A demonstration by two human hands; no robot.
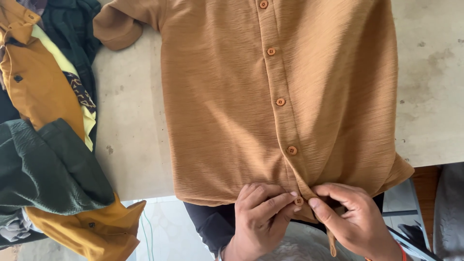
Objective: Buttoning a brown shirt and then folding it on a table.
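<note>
Both hands pinch bottom button (298, 201) of brown shirt (217, 121): left hand (258, 215) steadies placket, right hand (355, 220) grips hem; shirt flat on worktop (130, 145).

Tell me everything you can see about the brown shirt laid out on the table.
The brown shirt lies flat, front up, on a pale, stained table, its hem hanging over the near edge. The cloth looks thin with a fine ribbed texture. A row of matching round buttons runs down the front strip, done up. One short sleeve shows at upper left. The left hand and right hand pinch the hem around the lowest button.
</note>
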